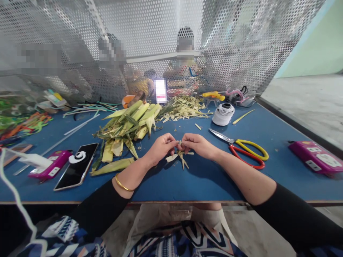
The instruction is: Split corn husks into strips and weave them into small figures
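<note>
My left hand point(164, 145) and my right hand point(197, 144) meet over the middle of the blue table, fingers closed in a pinch. Between them is a small corn husk piece point(183, 160), its narrow pale strips spreading out below the fingertips. Whether a thread runs between the fingers is too small to tell. Left of my hands lies a heap of green-yellow corn husks point(134, 123). Scissors point(235, 142) with one yellow and one red handle rest to the right, blades apart. Behind them stands a spool of white string point(223, 114).
Husk scraps point(184, 107) are piled at the back against a perforated metal screen point(150, 28). A black phone point(77, 166) and a purple power strip point(50, 166) lie left, another purple power strip point(316, 157) right. A yellow tool point(213, 95) lies at the back. People sit beyond the screen.
</note>
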A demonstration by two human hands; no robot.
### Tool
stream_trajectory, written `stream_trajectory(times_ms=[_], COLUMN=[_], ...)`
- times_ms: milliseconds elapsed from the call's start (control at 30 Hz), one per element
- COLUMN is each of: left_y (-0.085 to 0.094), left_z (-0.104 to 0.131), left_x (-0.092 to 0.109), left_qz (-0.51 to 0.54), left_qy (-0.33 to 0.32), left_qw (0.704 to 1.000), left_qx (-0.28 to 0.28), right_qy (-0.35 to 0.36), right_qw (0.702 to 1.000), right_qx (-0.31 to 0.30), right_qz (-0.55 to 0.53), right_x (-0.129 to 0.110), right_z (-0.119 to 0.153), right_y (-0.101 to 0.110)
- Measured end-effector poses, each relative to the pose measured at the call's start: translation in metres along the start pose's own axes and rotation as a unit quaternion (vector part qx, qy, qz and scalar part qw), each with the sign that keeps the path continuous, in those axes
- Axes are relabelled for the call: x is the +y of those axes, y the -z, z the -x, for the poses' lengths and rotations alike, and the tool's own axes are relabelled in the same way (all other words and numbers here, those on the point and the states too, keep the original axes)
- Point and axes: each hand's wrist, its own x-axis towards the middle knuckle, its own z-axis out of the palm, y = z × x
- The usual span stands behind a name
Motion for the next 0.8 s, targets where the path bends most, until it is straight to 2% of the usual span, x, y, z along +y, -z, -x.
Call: stream_trajectory(times_ms=[233, 367, 500, 600, 800], left_y=[0.0009, 0.0017, 0.0015, 0.0008, -0.0033], left_z=[-0.0015, -0.0010, -0.0014, -0.0011, -0.0003], left_x=[-0.0044, -0.0033, -0.0010, 0.0009, 0.0039], left_qz=[-0.123, -0.146, -0.095, -0.048, -0.038], left_qy=[-0.032, -0.034, 0.022, 0.074, 0.111], left_qw=[0.992, 0.989, 0.995, 0.996, 0.993], left_qx=[-0.002, -0.004, 0.009, 0.010, 0.010], right_qy=[0.024, 0.029, 0.032, 0.079, 0.096], right_qw=[0.990, 0.985, 0.988, 0.984, 0.986], right_qx=[-0.007, -0.010, 0.004, 0.036, 0.059], right_qz=[0.137, 0.172, 0.153, 0.153, 0.119], right_x=[-0.0032, -0.0053, -0.0046, -0.0045, -0.0027], right_z=[0.0024, 0.0047, 0.0044, 0.0032, 0.0007], right_y=[-0.0017, -0.0029, -0.0013, 0.0012, 0.0010])
